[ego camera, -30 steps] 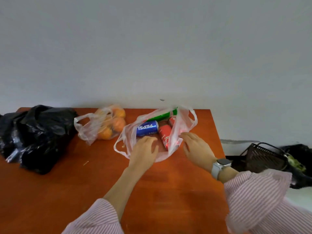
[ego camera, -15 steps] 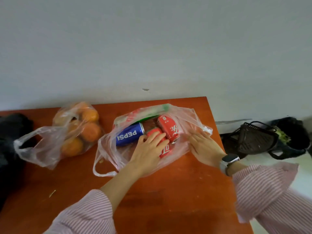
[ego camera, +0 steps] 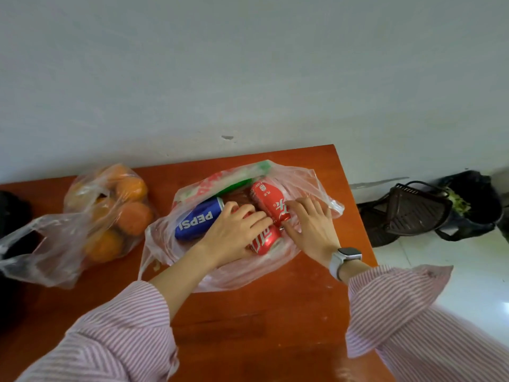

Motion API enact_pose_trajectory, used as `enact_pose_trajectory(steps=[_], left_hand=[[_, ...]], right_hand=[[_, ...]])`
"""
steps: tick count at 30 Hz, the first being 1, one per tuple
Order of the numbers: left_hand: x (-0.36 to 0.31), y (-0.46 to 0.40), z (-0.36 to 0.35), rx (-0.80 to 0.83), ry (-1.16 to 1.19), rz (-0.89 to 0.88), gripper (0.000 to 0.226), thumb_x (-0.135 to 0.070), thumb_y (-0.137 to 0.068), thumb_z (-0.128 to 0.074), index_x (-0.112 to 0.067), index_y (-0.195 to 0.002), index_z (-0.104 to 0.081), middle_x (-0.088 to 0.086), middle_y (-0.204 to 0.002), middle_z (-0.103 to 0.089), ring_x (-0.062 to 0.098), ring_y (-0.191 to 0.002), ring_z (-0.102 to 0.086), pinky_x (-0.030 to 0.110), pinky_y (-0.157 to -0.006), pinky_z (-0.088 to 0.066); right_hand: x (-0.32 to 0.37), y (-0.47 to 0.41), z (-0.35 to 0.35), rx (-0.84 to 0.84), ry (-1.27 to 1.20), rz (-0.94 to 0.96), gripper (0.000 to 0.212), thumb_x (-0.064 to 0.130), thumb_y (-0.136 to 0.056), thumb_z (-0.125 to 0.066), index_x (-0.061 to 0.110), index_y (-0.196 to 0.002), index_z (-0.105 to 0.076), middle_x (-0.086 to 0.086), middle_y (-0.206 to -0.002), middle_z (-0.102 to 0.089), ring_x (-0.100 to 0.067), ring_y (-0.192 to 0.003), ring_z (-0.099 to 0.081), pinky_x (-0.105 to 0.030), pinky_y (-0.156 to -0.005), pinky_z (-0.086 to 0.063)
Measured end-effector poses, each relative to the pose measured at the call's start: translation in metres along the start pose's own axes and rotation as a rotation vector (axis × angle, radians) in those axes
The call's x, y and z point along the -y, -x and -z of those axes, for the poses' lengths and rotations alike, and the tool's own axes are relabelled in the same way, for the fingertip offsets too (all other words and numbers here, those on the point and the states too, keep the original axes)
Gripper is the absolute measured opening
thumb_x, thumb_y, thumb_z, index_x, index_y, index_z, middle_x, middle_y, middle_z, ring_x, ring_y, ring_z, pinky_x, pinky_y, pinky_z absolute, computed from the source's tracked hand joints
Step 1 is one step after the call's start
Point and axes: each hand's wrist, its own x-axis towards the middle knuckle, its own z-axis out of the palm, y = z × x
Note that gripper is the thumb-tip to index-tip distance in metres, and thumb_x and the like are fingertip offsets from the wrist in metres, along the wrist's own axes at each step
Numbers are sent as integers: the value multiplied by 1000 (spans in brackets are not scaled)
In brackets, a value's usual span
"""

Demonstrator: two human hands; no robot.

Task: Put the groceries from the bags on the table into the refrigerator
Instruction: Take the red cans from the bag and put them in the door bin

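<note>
A clear plastic bag (ego camera: 311, 177) lies open on the orange table (ego camera: 275, 312). Inside it lie a blue Pepsi can (ego camera: 197, 223), two red cola cans and a green item (ego camera: 237, 184). My left hand (ego camera: 234, 238) rests inside the bag, its fingers curled over the nearer red can (ego camera: 265, 239). My right hand (ego camera: 311, 227) touches the farther red can (ego camera: 268, 201), fingers spread along its side. To the left sits a second clear bag with oranges (ego camera: 121, 213).
A black bag (ego camera: 11, 213) sits at the table's left edge. The table's right edge runs close to my right wrist. On the floor to the right stand a dark plastic basket (ego camera: 413, 210) and a black bag with greens (ego camera: 473, 199). A grey wall is behind.
The view has moved closer and to the right. My left hand went from the bag's rim onto the nearer red can. My right hand slid in against the farther red can.
</note>
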Motion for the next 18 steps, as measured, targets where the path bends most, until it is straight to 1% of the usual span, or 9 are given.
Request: enact_pose_trajectory(steps=[1, 3, 5, 7, 9, 11, 12, 14, 18], left_hand=[[2, 0, 2, -10, 43, 66, 73, -55, -61, -74, -15, -118, -56, 3, -114, -65, 23, -102, -61, 41, -86, -46], [3, 3, 9, -37, 195, 246, 74, -56, -63, -71, -13, -120, -51, 4, -112, -64, 22, -102, -60, 37, -90, -41], [-2, 12, 17, -95, 358, 446, 72, -54, -66, -71, -13, -121, -49, 4, -111, -64, 22, -102, -59, 32, -90, -41], [-12, 23, 25, -183, 511, 634, 74, -49, -66, -74, -13, -125, -47, 5, -117, -61, 21, -108, -57, 29, -92, -41], [-22, 32, 28, -251, 626, 793, 75, -45, -66, -76, -13, -127, -47, 6, -122, -59, 21, -113, -54, 30, -95, -40], [-29, 37, 25, -285, 664, 900, 76, -46, -65, -77, -13, -127, -47, 7, -124, -58, 22, -115, -53, 32, -96, -41], [-32, 39, 23, -292, 674, 939, 78, -47, -64, -77, -12, -128, -47, 8, -125, -57, 23, -116, -52, 34, -97, -41], [-37, 43, 19, -304, 707, 999, 82, -49, -63, -77, -10, -128, -47, 10, -127, -56, 25, -118, -51, 35, -98, -40], [-46, 49, 16, -328, 735, 1039, 80, -40, -65, -79, -8, -130, -44, 11, -128, -54, 25, -120, -49, 34, -98, -39]], right_hand=[[0, -1, 1, -17, 36, 34, 39, 36, -86, -56, 17, -120, -53, -4, -116, -57, -27, -112, -51, -45, -88, -40], [2, -2, 2, -57, 102, 104, 36, 33, -83, -52, 17, -115, -57, -3, -107, -61, -26, -100, -56, -45, -80, -45], [6, -3, 1, -73, 122, 135, 35, 29, -81, -53, 15, -112, -60, -4, -106, -62, -26, -96, -59, -45, -80, -45], [12, -8, 0, -28, 125, 93, 43, 32, -83, -58, 13, -121, -55, -7, -117, -58, -29, -107, -56, -48, -88, -40], [17, -12, -2, 57, 142, 25, 62, 43, -84, -57, 14, -135, -39, -9, -133, -45, -28, -123, -44, -49, -101, -30], [22, -14, -5, 108, 188, -32, 78, 51, -81, -57, 14, -141, -23, -8, -140, -35, -27, -128, -35, -46, -104, -26], [24, -15, -7, 117, 208, -55, 84, 53, -79, -58, 14, -142, -18, -7, -140, -34, -27, -128, -35, -45, -104, -27], [24, -18, -14, 107, 216, -97, 90, 55, -76, -61, 15, -142, -14, -7, -138, -37, -28, -127, -37, -46, -104, -27], [25, -27, -20, 127, 161, -174, 91, 52, -76, -63, 12, -141, -12, -9, -137, -40, -29, -127, -38, -49, -105, -27]])
